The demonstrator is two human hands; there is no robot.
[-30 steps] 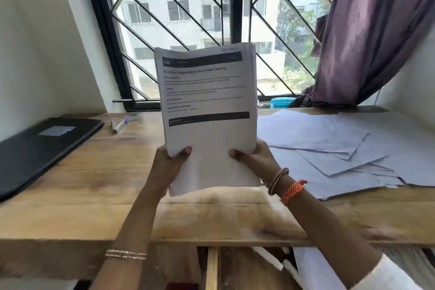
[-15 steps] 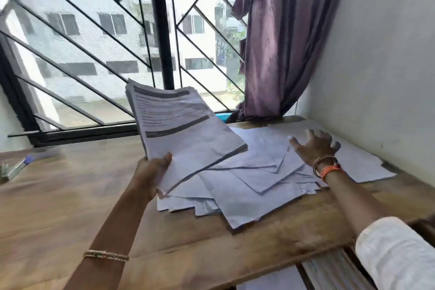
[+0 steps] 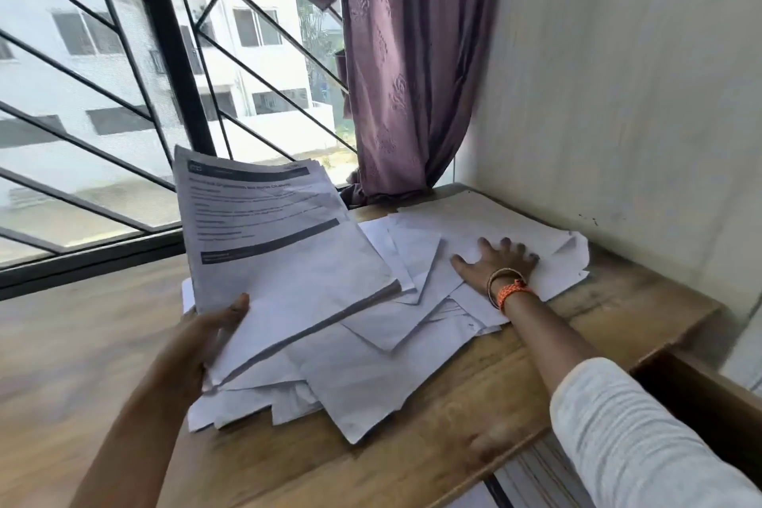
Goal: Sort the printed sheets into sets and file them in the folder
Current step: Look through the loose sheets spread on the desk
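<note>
My left hand (image 3: 206, 336) grips the lower corner of a stack of printed sheets (image 3: 280, 260), thumb on top; the top page shows dark header bars and text and is tilted up above the table. A loose pile of white sheets (image 3: 371, 375) lies spread face down over the right half of the wooden table (image 3: 474, 404). My right hand (image 3: 497, 262) rests flat with spread fingers on the far sheets of that pile, near the wall. No folder is in view.
A purple curtain (image 3: 404, 66) hangs at the table's back right corner beside a barred window (image 3: 156, 54). A pale wall (image 3: 626, 95) borders the table on the right. More paper shows under the table's front edge (image 3: 519, 478).
My right hand let go of the stack and reached right onto the loose pile. My left hand now holds the stack alone, tilted back. The view swung right, away from the dark folder.
</note>
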